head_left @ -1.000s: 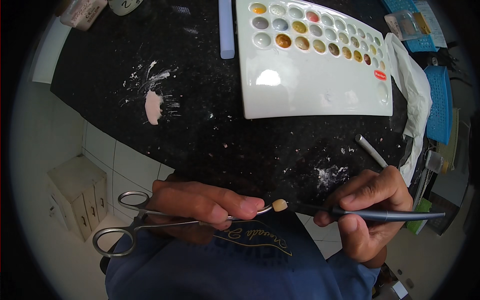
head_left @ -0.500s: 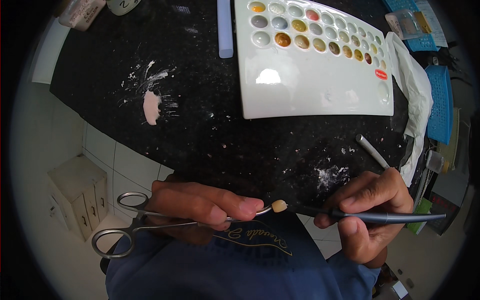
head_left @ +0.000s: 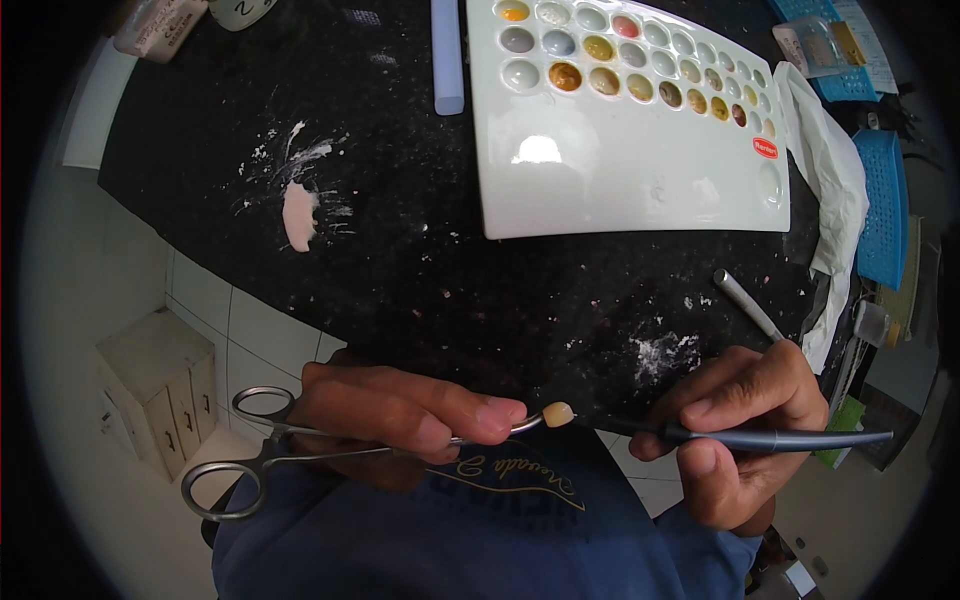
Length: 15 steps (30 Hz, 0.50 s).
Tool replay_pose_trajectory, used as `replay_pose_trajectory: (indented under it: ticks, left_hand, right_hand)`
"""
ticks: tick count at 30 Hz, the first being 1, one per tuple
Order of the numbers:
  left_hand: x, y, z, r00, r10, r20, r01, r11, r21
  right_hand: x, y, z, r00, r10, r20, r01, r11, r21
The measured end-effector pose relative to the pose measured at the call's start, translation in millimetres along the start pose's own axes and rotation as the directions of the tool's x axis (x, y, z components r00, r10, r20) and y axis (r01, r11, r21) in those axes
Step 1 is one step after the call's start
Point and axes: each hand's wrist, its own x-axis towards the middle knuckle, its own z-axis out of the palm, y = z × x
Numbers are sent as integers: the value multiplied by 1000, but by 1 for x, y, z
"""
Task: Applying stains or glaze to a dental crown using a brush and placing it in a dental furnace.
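Observation:
My left hand [head_left: 400, 405] is closed around a curved metal hemostat [head_left: 330, 455], its two finger rings sticking out to the left. At the hemostat's tip sits a small ivory dental crown [head_left: 558, 414]. My right hand [head_left: 745, 430] pinches a slim dark grey-blue brush [head_left: 780, 438], its thin dark end pointing left at the crown. Whether the brush tip touches the crown is hard to make out. Beyond both hands lies a white porcelain palette [head_left: 630, 190] with rows of round wells holding yellow, brown, pink and grey pastes.
On the black worktop [head_left: 400, 280] are a pink powdery patch [head_left: 299, 215] and white smears [head_left: 665, 355]. A metal rod [head_left: 748, 303] rests near my right hand. A lavender bar [head_left: 448, 60], white tissue [head_left: 825, 190] and blue baskets [head_left: 880, 210] flank the palette. Jars [head_left: 160, 28] stand far left.
The crown has turned slightly at the hemostat's tip, showing a different face. Both hands stay almost in place, holding the same tools.

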Motion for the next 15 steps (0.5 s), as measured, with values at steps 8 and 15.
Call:
replay_pose_trajectory:
  ticks: [8, 15]
  left_hand:
    - [1, -1, -3, 998, 18, 52, -13, 996, -94]
    - [0, -3, -2, 998, 59, 25, -59, 998, 7]
  right_hand:
    - [-1, 0, 0, 999, 28, -32, -27, 999, 41]
    - [0, -1, 1, 1000, 1, -22, 0, 1000, 5]
